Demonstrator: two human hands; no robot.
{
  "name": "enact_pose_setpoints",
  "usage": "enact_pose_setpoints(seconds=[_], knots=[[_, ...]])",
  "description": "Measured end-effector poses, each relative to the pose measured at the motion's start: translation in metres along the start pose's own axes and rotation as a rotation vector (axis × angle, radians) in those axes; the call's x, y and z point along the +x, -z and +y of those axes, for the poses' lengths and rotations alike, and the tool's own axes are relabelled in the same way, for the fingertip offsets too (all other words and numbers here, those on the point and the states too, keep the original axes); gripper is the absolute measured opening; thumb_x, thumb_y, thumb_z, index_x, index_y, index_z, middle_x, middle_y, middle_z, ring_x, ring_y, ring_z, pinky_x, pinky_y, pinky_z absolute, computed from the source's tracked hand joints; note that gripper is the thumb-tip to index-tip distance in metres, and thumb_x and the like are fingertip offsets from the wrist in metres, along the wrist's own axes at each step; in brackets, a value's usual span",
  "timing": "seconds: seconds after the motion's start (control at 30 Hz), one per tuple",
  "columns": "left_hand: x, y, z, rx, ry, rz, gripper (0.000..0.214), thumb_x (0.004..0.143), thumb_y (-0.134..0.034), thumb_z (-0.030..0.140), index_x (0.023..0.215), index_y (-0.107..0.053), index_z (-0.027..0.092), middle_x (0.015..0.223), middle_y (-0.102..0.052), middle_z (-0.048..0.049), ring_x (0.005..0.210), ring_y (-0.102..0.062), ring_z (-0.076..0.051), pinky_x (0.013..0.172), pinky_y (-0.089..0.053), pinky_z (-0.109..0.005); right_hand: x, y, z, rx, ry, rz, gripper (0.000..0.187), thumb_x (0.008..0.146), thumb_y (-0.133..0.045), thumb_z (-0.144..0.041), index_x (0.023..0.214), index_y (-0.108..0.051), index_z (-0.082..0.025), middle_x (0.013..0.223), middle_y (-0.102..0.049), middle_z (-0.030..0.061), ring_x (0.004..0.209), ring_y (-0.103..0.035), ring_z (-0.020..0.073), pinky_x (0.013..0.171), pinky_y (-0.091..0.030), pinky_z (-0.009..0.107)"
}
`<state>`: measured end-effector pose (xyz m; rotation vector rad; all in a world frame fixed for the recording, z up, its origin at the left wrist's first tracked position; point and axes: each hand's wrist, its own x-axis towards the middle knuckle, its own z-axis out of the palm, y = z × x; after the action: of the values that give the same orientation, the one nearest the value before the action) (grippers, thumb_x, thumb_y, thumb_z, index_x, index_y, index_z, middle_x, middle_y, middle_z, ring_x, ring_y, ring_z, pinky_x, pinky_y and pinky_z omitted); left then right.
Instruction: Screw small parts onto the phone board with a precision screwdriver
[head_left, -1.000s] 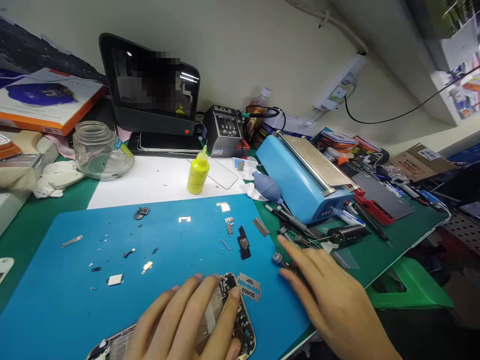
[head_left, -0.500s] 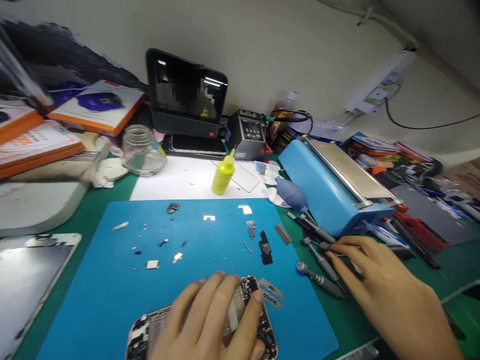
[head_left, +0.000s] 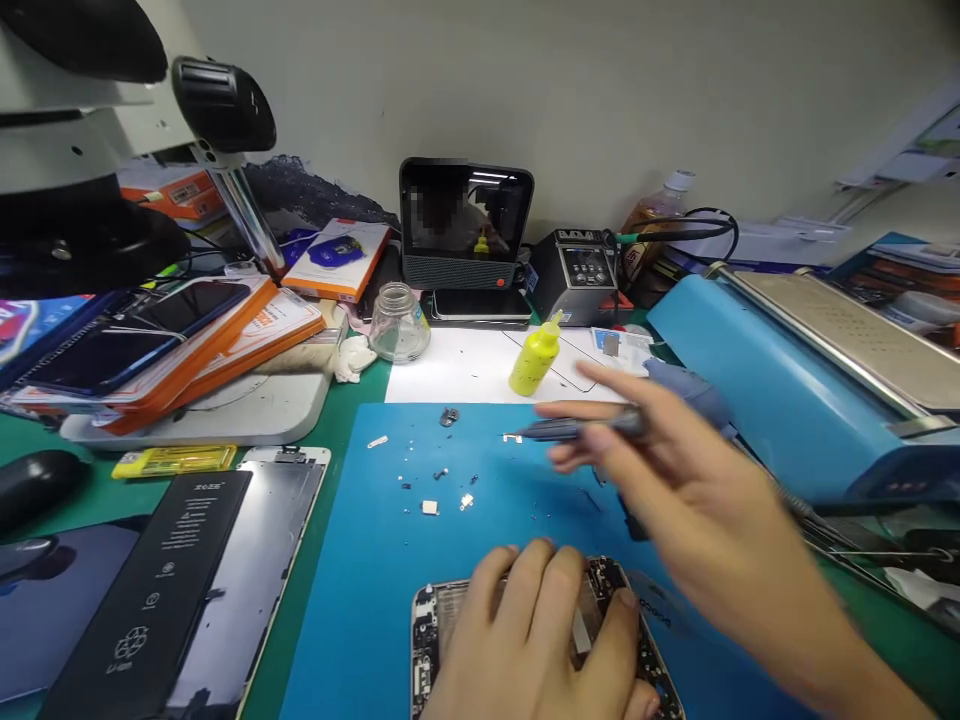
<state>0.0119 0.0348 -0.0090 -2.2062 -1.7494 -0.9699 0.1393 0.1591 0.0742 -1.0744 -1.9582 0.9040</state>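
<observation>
My left hand [head_left: 536,630] lies with its fingers pressed down on an opened phone frame [head_left: 442,625] at the near edge of the blue mat [head_left: 360,590]. My right hand [head_left: 675,490] is raised above the mat, motion-blurred, and grips a dark screwdriver [head_left: 577,429] whose tip points left over small loose metal parts [head_left: 450,500]. A razor blade [head_left: 660,612] lies just right of the phone frame, partly hidden under my right arm.
Yellow bottle [head_left: 535,358], glass jar [head_left: 398,323] and soldering station [head_left: 581,272] stand behind the mat. A blue machine [head_left: 795,390] fills the right. On the left lie a black battery [head_left: 150,590], a phone screen [head_left: 262,540], orange boxes [head_left: 225,340] and a microscope [head_left: 90,130].
The view has swung left. My right hand left the tools beside the mat, took hold of a screwdriver and lifted it over the mat. My left hand stays on the phone frame.
</observation>
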Motion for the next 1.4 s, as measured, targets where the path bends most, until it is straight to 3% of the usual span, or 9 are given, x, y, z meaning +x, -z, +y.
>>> enact_pose_setpoints(seconds=[0.1, 0.23, 0.4, 0.47, 0.57, 0.7, 0.83, 1.1, 1.4], knots=[[0.0, -0.006, 0.001, -0.018, 0.015, 0.034, 0.033, 0.122, -0.045, 0.052, 0.126, -0.076, 0.041, 0.128, -0.078, 0.0054, 0.123, -0.071, -0.018, 0.104, -0.057, -0.038, 0.008, -0.026, 0.0, 0.057, 0.022, -0.203, 0.033, 0.123, -0.055, -0.04, 0.153, -0.067, -0.042, 0.142, -0.078, -0.0054, 0.116, -0.082, 0.011, 0.101, -0.068, 0.018], [0.0, -0.009, 0.001, -0.044, 0.026, 0.05, 0.032, 0.121, -0.047, 0.051, 0.123, -0.077, 0.041, 0.125, -0.078, 0.0047, 0.12, -0.07, -0.019, 0.102, -0.057, -0.037, 0.011, -0.034, -0.001, 0.101, 0.019, -0.272, 0.033, 0.123, -0.052, -0.037, 0.152, -0.069, -0.04, 0.148, -0.075, -0.005, 0.123, -0.08, 0.0134, 0.11, -0.067, 0.025], [-0.001, -0.007, -0.001, -0.069, 0.008, 0.057, 0.036, 0.122, -0.043, 0.049, 0.133, -0.076, 0.04, 0.131, -0.078, 0.0022, 0.127, -0.07, -0.021, 0.105, -0.055, -0.041, 0.002, -0.016, -0.014, 0.218, -0.025, -0.093, 0.036, 0.124, -0.058, -0.045, 0.159, -0.061, -0.037, 0.133, -0.079, 0.0008, 0.102, -0.082, 0.0136, 0.097, -0.071, 0.026], [-0.002, -0.005, -0.003, -0.085, 0.0, 0.05, 0.036, 0.122, -0.043, 0.047, 0.136, -0.076, 0.039, 0.133, -0.078, 0.0007, 0.126, -0.071, -0.022, 0.107, -0.054, -0.043, -0.01, -0.004, -0.013, 0.331, -0.08, 0.092, 0.046, 0.12, -0.067, -0.052, 0.162, -0.055, -0.037, 0.119, -0.079, 0.0029, 0.086, -0.077, 0.0148, 0.079, -0.071, 0.025], [-0.003, -0.003, -0.003, -0.12, -0.003, 0.033, 0.036, 0.123, -0.043, 0.041, 0.139, -0.075, 0.038, 0.135, -0.077, 0.0003, 0.127, -0.071, -0.022, 0.108, -0.052, -0.043, -0.036, 0.009, -0.002, 0.518, -0.202, 0.285, 0.05, 0.112, -0.077, -0.057, 0.153, -0.059, -0.035, 0.098, -0.071, 0.0026, 0.071, -0.068, 0.0168, 0.052, -0.061, 0.023], [-0.006, -0.004, -0.004, -0.179, 0.012, 0.002, 0.039, 0.124, -0.038, 0.039, 0.138, -0.074, 0.038, 0.137, -0.074, -0.0001, 0.13, -0.066, -0.023, 0.111, -0.047, -0.043, -0.078, 0.01, 0.018, 0.599, -0.335, 0.233, 0.056, 0.11, -0.079, -0.051, 0.159, -0.057, -0.033, 0.104, -0.07, 0.0046, 0.072, -0.069, 0.0163, 0.055, -0.064, 0.025], [-0.01, -0.003, -0.003, -0.208, 0.029, -0.047, 0.037, 0.125, -0.037, 0.042, 0.14, -0.071, 0.039, 0.139, -0.069, -0.0005, 0.131, -0.062, -0.023, 0.111, -0.043, -0.045, -0.102, 0.004, 0.026, 0.645, -0.359, 0.224, 0.058, 0.114, -0.075, -0.047, 0.166, -0.05, -0.041, 0.107, -0.068, 0.0025, 0.074, -0.07, 0.014, 0.062, -0.067, 0.023], [-0.009, 0.004, -0.005, -0.172, 0.023, -0.134, 0.036, 0.125, -0.037, 0.042, 0.149, -0.064, 0.045, 0.144, -0.064, 0.0022, 0.133, -0.058, -0.023, 0.111, -0.04, -0.044, -0.101, 0.003, 0.032, 0.694, -0.386, 0.099, 0.056, 0.116, -0.073, -0.048, 0.166, -0.048, -0.044, 0.111, -0.067, 0.0034, 0.08, -0.073, 0.0149, 0.069, -0.069, 0.025], [-0.009, 0.009, -0.006, -0.145, 0.013, -0.172, 0.036, 0.125, -0.037, 0.038, 0.147, -0.065, 0.044, 0.146, -0.06, 0.0027, 0.137, -0.057, -0.022, 0.11, -0.04, -0.043, -0.101, 0.005, 0.041, 0.375, -0.315, 0.198, 0.083, 0.099, -0.087, -0.069, 0.166, -0.056, -0.031, 0.11, -0.071, 0.0107, 0.093, -0.074, 0.0294, 0.08, -0.072, 0.045]])
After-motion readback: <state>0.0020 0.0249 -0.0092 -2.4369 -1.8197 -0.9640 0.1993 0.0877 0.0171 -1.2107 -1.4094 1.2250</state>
